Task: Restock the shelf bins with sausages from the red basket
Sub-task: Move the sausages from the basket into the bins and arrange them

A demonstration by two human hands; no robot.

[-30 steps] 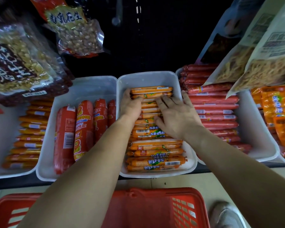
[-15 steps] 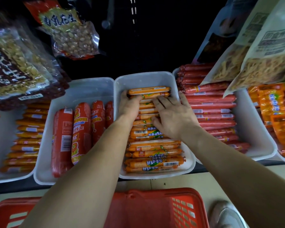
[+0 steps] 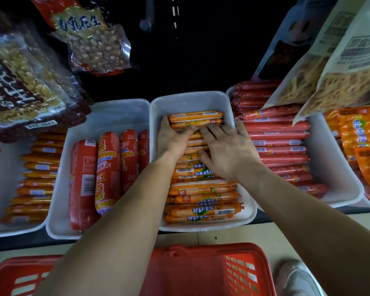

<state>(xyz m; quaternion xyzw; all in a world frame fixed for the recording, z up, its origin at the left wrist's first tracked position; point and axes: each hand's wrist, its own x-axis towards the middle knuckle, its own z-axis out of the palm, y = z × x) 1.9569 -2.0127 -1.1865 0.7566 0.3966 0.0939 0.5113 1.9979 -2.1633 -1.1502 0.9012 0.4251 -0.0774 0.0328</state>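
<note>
The middle white bin (image 3: pixel 190 102) holds a stack of orange sausages (image 3: pixel 203 199) lying crosswise. Both hands rest on the back half of that stack. My left hand (image 3: pixel 172 142) lies over the sausages' left ends, its fingers reaching right. My right hand (image 3: pixel 228 151) is spread flat on the pile with its little finger near the bin's right wall. The fingertips of both hands nearly meet just below the two rearmost sausages (image 3: pixel 195 119). Neither hand has a sausage lifted. The red basket (image 3: pixel 203 272) sits below the shelf edge; my forearms hide much of its inside.
A bin (image 3: pixel 107 116) of thick red sausages (image 3: pixel 107 167) stands to the left, a bin (image 3: pixel 334 167) of thin red sausages (image 3: pixel 280 144) to the right. Orange sausages (image 3: pixel 39 174) fill the far left bin, orange packs (image 3: pixel 359 146) the far right. Snack bags (image 3: pixel 94 43) hang overhead. A shoe (image 3: pixel 297 280) shows beside the basket.
Both hands stay on the orange pile. My left fingers have stretched further right across the sausages, closing the gap to my right fingertips.
</note>
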